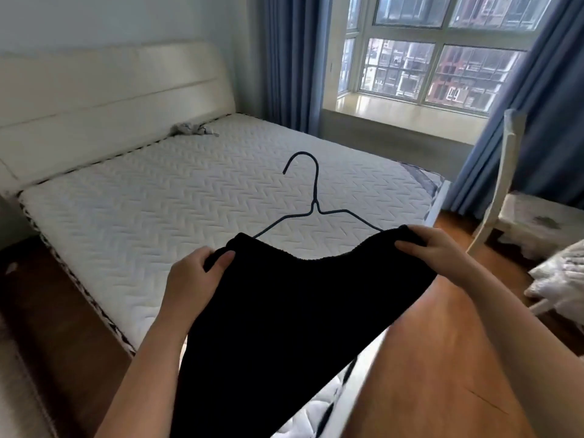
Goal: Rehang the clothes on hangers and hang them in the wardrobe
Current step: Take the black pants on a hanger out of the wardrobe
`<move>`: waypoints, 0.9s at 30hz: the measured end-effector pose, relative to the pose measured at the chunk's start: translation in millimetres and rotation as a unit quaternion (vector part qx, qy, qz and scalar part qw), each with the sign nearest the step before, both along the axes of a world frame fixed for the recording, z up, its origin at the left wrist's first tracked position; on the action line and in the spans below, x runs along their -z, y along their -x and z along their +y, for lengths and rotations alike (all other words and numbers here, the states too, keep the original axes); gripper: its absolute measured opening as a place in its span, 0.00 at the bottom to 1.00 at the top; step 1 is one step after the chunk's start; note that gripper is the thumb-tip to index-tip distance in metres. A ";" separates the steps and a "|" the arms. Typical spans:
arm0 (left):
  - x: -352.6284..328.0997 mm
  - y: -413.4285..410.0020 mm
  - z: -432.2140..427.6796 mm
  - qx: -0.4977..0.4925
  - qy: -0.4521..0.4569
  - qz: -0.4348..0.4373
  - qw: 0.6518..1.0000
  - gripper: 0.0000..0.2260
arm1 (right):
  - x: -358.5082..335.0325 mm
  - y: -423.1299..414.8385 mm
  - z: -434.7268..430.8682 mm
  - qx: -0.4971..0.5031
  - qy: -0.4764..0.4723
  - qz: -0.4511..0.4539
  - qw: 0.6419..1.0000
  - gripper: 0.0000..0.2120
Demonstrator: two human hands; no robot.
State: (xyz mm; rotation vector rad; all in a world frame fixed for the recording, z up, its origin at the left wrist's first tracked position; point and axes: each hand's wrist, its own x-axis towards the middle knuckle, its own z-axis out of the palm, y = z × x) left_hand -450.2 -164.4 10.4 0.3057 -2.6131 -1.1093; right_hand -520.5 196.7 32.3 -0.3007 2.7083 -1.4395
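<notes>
A black knit garment (284,311) hangs in front of me over the foot of the bed. A thin dark wire hanger (314,197) sits inside it, both arms running into the shoulders and the hook sticking up above the neckline. My left hand (192,276) grips the garment's left shoulder, thumb on top. My right hand (433,248) grips the right shoulder over the hanger's end. The lower part of the hanger is hidden by the fabric.
A bare white quilted mattress (189,191) with a cream headboard (110,99) fills the left. A small grey bundle of cloth (192,129) lies near the headboard. Blue curtains (290,58) frame a window. A white chair (518,210) and white bedding (562,273) stand right.
</notes>
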 end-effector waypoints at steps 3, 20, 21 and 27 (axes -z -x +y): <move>-4.9 1.0 80.2 0.040 -0.012 -0.021 0.999 0.16 | 11.9 -19.0 83.1 0.044 -0.006 -0.004 0.999 0.08; 55.2 -41.9 199.5 0.260 -0.005 -0.099 0.961 0.06 | 69.9 -192.2 189.5 0.247 -0.041 -0.091 0.964 0.07; 60.4 -47.8 200.5 0.259 -0.006 -0.106 0.960 0.05 | 73.4 -199.7 189.0 0.254 -0.052 -0.096 0.961 0.06; 94.0 -83.3 222.9 0.229 -0.038 -0.160 0.960 0.07 | 87.3 -236.4 197.9 0.265 -0.145 -0.113 0.946 0.04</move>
